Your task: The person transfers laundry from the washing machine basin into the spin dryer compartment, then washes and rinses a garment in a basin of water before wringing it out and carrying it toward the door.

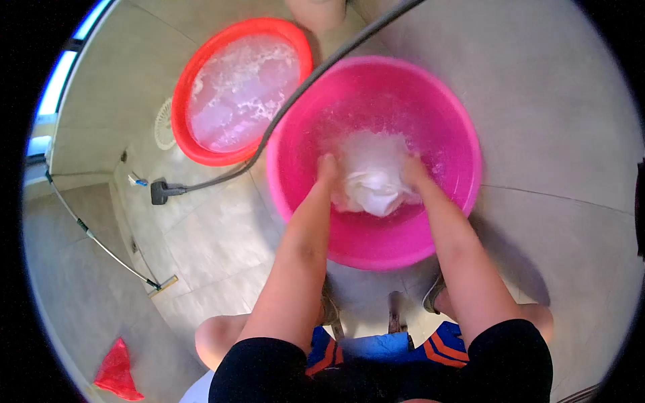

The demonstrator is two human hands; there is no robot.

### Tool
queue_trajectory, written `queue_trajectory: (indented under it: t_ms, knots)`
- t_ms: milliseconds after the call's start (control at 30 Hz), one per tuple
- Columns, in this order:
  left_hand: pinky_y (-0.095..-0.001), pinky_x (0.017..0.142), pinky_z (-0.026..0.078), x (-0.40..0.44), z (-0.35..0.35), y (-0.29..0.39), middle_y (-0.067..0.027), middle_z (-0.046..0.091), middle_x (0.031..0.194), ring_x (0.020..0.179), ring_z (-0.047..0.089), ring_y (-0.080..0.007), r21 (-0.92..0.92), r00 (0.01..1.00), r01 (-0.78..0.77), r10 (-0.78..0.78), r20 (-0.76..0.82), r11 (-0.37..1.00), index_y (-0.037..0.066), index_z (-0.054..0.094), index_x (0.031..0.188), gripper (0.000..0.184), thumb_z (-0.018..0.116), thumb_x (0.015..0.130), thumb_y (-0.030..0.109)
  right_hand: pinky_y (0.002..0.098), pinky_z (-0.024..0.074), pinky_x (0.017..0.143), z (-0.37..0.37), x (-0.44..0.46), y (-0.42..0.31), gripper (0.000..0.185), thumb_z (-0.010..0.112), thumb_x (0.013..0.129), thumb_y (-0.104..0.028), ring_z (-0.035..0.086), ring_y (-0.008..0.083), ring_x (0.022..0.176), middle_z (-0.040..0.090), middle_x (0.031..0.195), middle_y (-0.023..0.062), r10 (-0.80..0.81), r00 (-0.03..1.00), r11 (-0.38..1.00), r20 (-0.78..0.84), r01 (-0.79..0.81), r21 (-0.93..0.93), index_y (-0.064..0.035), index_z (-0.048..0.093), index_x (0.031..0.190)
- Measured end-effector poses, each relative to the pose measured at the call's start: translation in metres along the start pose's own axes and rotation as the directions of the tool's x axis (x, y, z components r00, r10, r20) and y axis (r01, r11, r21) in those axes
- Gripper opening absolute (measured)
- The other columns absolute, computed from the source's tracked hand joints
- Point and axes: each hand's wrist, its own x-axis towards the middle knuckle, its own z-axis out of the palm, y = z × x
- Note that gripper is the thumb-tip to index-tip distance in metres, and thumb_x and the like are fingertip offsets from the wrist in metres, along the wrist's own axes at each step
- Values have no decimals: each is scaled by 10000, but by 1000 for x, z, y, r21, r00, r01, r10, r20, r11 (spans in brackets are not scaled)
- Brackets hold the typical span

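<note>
A white cloth [376, 178] lies bunched in the water of a large pink basin [376, 250]. On its left side is my left hand [328, 170], and my right hand [414, 170] is on its right side. Both hands touch the cloth's edges inside the basin. Their fingers are blurred and partly hidden by water and fabric, so how they are closed does not show.
A red basin [181, 111] of sudsy water stands left of the pink one. A grey hose [269, 131] crosses over both rims. A round drain [163, 124], a squeegee [163, 285] and a red cloth [117, 371] are on the left.
</note>
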Motion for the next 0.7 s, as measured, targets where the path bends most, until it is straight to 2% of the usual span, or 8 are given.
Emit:
queue_trajectory:
  t_ms: [33, 67, 133, 233, 300, 467, 633, 700]
  knots:
    - [-426, 720, 525, -20, -9, 15, -203, 659, 873, 859, 653, -313, 187, 998, -66, 63, 23, 980, 51, 678, 955, 301, 576, 803, 289, 400, 400, 979, -1, -8, -3, 507, 556, 803, -149, 465, 301, 1189, 515, 1262, 133, -9, 998, 954, 68, 29, -297, -224, 479, 1298]
    - [-432, 690, 533, -42, -19, 32, -205, 659, 848, 814, 659, -333, 366, 991, -134, 126, 45, 921, 46, 678, 936, 281, 570, 800, 267, 412, 422, 950, -25, -28, -23, 451, 527, 816, -142, 501, 321, 1133, 534, 1231, 147, -9, 993, 972, 120, 37, -233, -207, 510, 1262]
    - [-457, 687, 517, -72, -22, 52, -219, 655, 852, 794, 652, -354, 447, 984, -96, 153, -92, 889, 27, 686, 871, 263, 578, 767, 242, 436, 466, 893, -107, -91, -91, 364, 469, 842, -129, 573, 360, 1021, 571, 1168, 176, -11, 974, 995, 225, 33, -95, -174, 572, 1189]
    - [-468, 730, 499, -81, -15, 53, -208, 636, 891, 806, 624, -372, 363, 942, -13, 133, -308, 932, -1, 672, 843, 271, 547, 778, 231, 438, 477, 870, -162, -122, -104, 393, 499, 820, -92, 602, 349, 973, 576, 1168, 152, 18, 994, 958, 104, 12, -287, -178, 566, 1198]
    - [-450, 778, 500, -92, -22, 51, -197, 616, 930, 850, 604, -374, 254, 854, -111, 223, -470, 961, 1, 658, 878, 263, 519, 805, 212, 400, 482, 845, -197, -145, -100, 360, 569, 771, -89, 609, 310, 973, 629, 1034, 149, -82, 994, 994, -78, 75, -84, -172, 627, 1116]
    - [-429, 801, 501, -156, -95, 115, -206, 580, 1007, 923, 578, -367, 750, 720, -275, 646, -255, 602, 63, 632, 956, 206, 467, 842, 109, 355, 488, 773, -256, -149, -90, 237, 598, 704, -75, 636, 262, 875, 665, 841, 110, -150, 938, 934, -313, 239, 267, -147, 699, 906]
    - [-416, 731, 531, -165, -187, 181, -209, 648, 879, 783, 640, -352, 736, 828, -285, 545, -134, 614, 96, 684, 876, 175, 535, 827, 173, 302, 451, 655, -357, -186, -147, 122, 550, 680, -32, 575, 141, 711, 638, 722, 52, -208, 861, 867, -463, 382, 320, -76, 650, 736]
    - [-415, 713, 527, -198, -234, 228, -191, 652, 817, 767, 650, -337, 542, 771, -359, 568, -287, 760, 91, 698, 751, 147, 603, 741, 202, 300, 430, 607, -404, -191, -166, 132, 510, 694, -16, 528, 138, 655, 591, 669, 32, -211, 883, 728, -419, 428, 536, -75, 628, 685]
